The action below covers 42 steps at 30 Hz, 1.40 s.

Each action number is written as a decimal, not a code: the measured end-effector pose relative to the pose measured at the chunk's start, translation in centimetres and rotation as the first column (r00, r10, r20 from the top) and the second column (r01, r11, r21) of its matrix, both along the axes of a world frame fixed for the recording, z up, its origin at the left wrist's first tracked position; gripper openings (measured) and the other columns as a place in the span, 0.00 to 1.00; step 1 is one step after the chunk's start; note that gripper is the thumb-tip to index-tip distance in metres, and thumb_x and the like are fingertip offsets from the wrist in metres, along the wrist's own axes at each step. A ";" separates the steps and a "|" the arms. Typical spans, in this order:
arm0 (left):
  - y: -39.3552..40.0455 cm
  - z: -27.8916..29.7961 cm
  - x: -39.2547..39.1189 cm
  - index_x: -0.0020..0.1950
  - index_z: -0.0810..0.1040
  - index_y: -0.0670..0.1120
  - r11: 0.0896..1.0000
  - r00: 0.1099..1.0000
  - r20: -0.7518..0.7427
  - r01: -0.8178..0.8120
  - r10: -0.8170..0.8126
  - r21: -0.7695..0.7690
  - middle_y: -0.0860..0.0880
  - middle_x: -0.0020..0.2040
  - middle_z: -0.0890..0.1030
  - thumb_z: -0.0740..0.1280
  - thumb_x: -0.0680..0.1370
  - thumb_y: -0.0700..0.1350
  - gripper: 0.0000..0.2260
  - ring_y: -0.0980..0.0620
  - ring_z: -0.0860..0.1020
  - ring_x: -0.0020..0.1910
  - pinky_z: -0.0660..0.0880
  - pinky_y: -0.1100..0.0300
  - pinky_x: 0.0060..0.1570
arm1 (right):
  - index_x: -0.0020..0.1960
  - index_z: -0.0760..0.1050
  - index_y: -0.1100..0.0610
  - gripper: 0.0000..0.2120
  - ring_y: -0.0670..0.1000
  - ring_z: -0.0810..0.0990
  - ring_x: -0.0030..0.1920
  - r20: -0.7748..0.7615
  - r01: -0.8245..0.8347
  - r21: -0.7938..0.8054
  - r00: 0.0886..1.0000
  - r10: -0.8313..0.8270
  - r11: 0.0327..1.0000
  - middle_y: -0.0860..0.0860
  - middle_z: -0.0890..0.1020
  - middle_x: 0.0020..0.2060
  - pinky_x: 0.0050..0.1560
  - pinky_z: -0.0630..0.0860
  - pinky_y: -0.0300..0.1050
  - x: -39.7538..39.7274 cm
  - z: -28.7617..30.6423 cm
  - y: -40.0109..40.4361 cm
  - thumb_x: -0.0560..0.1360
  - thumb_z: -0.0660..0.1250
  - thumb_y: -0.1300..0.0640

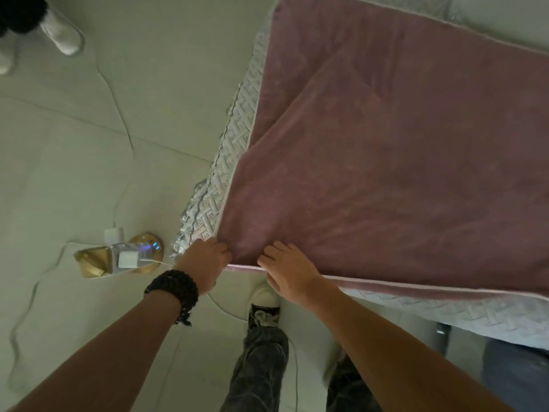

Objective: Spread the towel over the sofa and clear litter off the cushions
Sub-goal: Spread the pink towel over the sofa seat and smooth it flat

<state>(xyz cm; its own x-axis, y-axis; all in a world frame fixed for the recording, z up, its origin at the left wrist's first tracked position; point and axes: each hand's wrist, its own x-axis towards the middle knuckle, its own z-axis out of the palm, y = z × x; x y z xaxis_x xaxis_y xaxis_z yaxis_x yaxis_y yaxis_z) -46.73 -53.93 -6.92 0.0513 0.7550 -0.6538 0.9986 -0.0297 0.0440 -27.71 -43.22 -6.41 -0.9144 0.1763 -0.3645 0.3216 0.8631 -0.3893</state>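
Observation:
A dusty pink towel (401,162) with a pale piped edge lies spread over the sofa, whose white quilted cover (234,138) shows along the left and front edges. A long diagonal crease runs across the towel. My left hand (205,260), with a black bead bracelet on the wrist, pinches the towel's near corner. Just to its right, my right hand (289,272) rests flat on the towel's front edge, fingers spread. No litter is visible on the cushions.
On the pale tiled floor left of the sofa stands a gold floor socket (118,257) with white chargers and cables trailing off. Another person's white shoes (64,34) are at the top left. My own shoe (266,295) and jeans are below my hands.

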 end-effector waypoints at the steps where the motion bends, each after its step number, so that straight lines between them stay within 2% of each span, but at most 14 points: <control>1: 0.1 0.1 0.2 0.59 0.74 0.51 1.000 1.000 -0.006 -0.005 0.005 -0.006 0.51 0.58 0.75 0.63 0.72 0.39 0.16 0.49 0.73 0.60 0.70 0.54 0.52 | 0.57 0.75 0.58 0.11 0.58 0.74 0.56 0.011 0.009 -0.011 1.000 -0.009 1.000 0.56 0.77 0.54 0.54 0.71 0.54 0.1 0.1 0.1 0.75 0.66 0.59; 6: 2.3 1.1 0.8 0.60 0.73 0.50 0.995 0.993 0.076 -0.091 0.093 -0.028 0.51 0.57 0.77 0.62 0.71 0.41 0.18 0.49 0.77 0.54 0.72 0.56 0.48 | 0.56 0.78 0.59 0.13 0.56 0.76 0.51 -0.090 0.179 -0.124 0.978 -0.191 0.976 0.56 0.80 0.50 0.52 0.73 0.52 1.3 2.2 1.0 0.73 0.65 0.58; 9: 4.8 2.0 2.8 0.55 0.75 0.48 0.997 0.976 0.204 -0.079 0.076 0.004 0.50 0.50 0.81 0.58 0.74 0.44 0.12 0.48 0.80 0.47 0.76 0.56 0.44 | 0.53 0.79 0.61 0.09 0.57 0.78 0.46 -0.136 0.375 -0.181 0.906 -0.401 0.909 0.57 0.81 0.46 0.46 0.77 0.51 4.5 3.5 2.6 0.73 0.65 0.63; 12: 9.0 2.7 7.6 0.52 0.76 0.46 0.999 0.943 0.333 -0.031 0.022 0.021 0.48 0.44 0.81 0.57 0.77 0.43 0.09 0.50 0.74 0.38 0.71 0.59 0.38 | 0.49 0.81 0.62 0.09 0.60 0.80 0.40 -0.154 0.522 -0.168 0.824 -0.545 0.836 0.59 0.81 0.42 0.40 0.79 0.49 10.1 4.4 5.1 0.70 0.68 0.68; 14: 12.2 3.1 12.0 0.45 0.73 0.48 0.998 0.919 0.392 0.019 -0.041 0.060 0.50 0.42 0.77 0.58 0.77 0.43 0.05 0.52 0.71 0.38 0.68 0.60 0.37 | 0.47 0.81 0.62 0.09 0.61 0.80 0.39 -0.157 0.575 -0.131 0.792 -0.590 0.808 0.59 0.81 0.41 0.38 0.78 0.49 14.6 5.0 6.8 0.67 0.68 0.69; 16: 15.1 3.6 17.3 0.43 0.71 0.49 0.991 0.896 0.430 0.064 -0.110 0.120 0.51 0.41 0.76 0.59 0.75 0.42 0.03 0.50 0.72 0.38 0.66 0.60 0.36 | 0.47 0.80 0.61 0.10 0.60 0.79 0.39 -0.132 0.609 -0.086 0.777 -0.615 0.788 0.58 0.80 0.41 0.39 0.79 0.50 20.3 5.6 8.5 0.66 0.68 0.68; 22: 20.8 4.4 31.9 0.52 0.79 0.47 0.961 0.836 0.521 0.025 -0.171 0.274 0.50 0.47 0.80 0.60 0.73 0.46 0.12 0.47 0.79 0.47 0.77 0.57 0.43 | 0.48 0.79 0.61 0.12 0.59 0.78 0.43 -0.061 0.703 0.034 0.711 -0.701 0.710 0.56 0.79 0.42 0.43 0.76 0.53 37.1 7.1 12.5 0.65 0.66 0.67; 27: 24.1 4.1 43.5 0.54 0.76 0.49 0.944 0.852 0.477 0.058 -0.217 0.326 0.52 0.48 0.78 0.63 0.76 0.55 0.13 0.50 0.77 0.48 0.77 0.56 0.43 | 0.50 0.79 0.59 0.13 0.58 0.77 0.47 -0.035 0.724 0.133 0.686 -0.727 0.677 0.55 0.80 0.46 0.46 0.74 0.53 47.9 6.5 15.3 0.66 0.67 0.62; 29: 25.0 3.9 47.5 0.53 0.74 0.49 0.948 0.881 0.417 0.095 -0.222 0.303 0.52 0.48 0.77 0.64 0.75 0.56 0.13 0.50 0.76 0.48 0.75 0.55 0.42 | 0.53 0.77 0.56 0.13 0.57 0.76 0.51 0.020 0.706 0.175 0.695 -0.719 0.687 0.54 0.79 0.51 0.51 0.74 0.54 51.0 5.4 16.3 0.69 0.69 0.57; 31: 25.8 3.3 51.2 0.54 0.72 0.49 0.952 0.930 0.291 0.147 -0.225 0.267 0.51 0.50 0.76 0.65 0.76 0.54 0.12 0.49 0.76 0.49 0.73 0.56 0.43 | 0.57 0.74 0.54 0.15 0.56 0.74 0.55 0.097 0.656 0.231 0.719 -0.688 0.718 0.52 0.76 0.54 0.57 0.71 0.54 53.4 4.0 17.3 0.72 0.68 0.52; 35: 26.5 2.9 53.6 0.49 0.74 0.46 0.961 0.977 0.195 0.028 -0.084 0.277 0.48 0.46 0.79 0.65 0.77 0.45 0.04 0.47 0.78 0.43 0.76 0.54 0.39 | 0.59 0.73 0.52 0.16 0.56 0.74 0.52 0.013 0.650 0.266 0.736 -0.677 0.712 0.53 0.76 0.52 0.55 0.71 0.54 54.9 2.1 19.0 0.72 0.68 0.55; 38: 25.0 2.2 54.0 0.47 0.79 0.45 0.939 0.958 0.211 0.120 -0.195 0.321 0.47 0.41 0.81 0.70 0.76 0.44 0.03 0.45 0.80 0.37 0.76 0.55 0.32 | 0.58 0.76 0.54 0.18 0.57 0.76 0.53 -0.010 0.630 0.186 0.768 -0.640 0.754 0.53 0.79 0.52 0.56 0.71 0.55 56.2 1.6 19.5 0.69 0.71 0.61; 40: 23.4 2.1 54.6 0.54 0.78 0.47 0.962 0.950 0.187 0.224 -0.252 0.159 0.49 0.48 0.81 0.64 0.79 0.46 0.06 0.46 0.81 0.45 0.76 0.54 0.40 | 0.58 0.77 0.56 0.17 0.56 0.76 0.55 0.117 0.530 0.085 0.835 -0.537 0.844 0.53 0.79 0.52 0.58 0.70 0.53 57.2 1.6 18.8 0.69 0.70 0.63; 42: 22.4 1.8 55.5 0.57 0.75 0.49 0.965 0.952 0.159 0.263 -0.260 0.004 0.50 0.53 0.79 0.60 0.80 0.50 0.09 0.48 0.79 0.51 0.76 0.54 0.46 | 0.54 0.79 0.55 0.11 0.54 0.77 0.53 0.218 0.506 -0.032 0.845 -0.488 0.862 0.52 0.79 0.50 0.57 0.73 0.51 58.7 1.9 18.2 0.72 0.67 0.62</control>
<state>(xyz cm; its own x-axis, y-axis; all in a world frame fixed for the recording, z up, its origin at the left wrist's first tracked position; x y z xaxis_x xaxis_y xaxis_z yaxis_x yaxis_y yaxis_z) 8.79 -31.58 -5.13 0.3483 0.6900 -0.6345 0.9364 -0.2871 0.2018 30.96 -25.00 -4.56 -0.6205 0.5484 -0.5605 0.7758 0.5335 -0.3369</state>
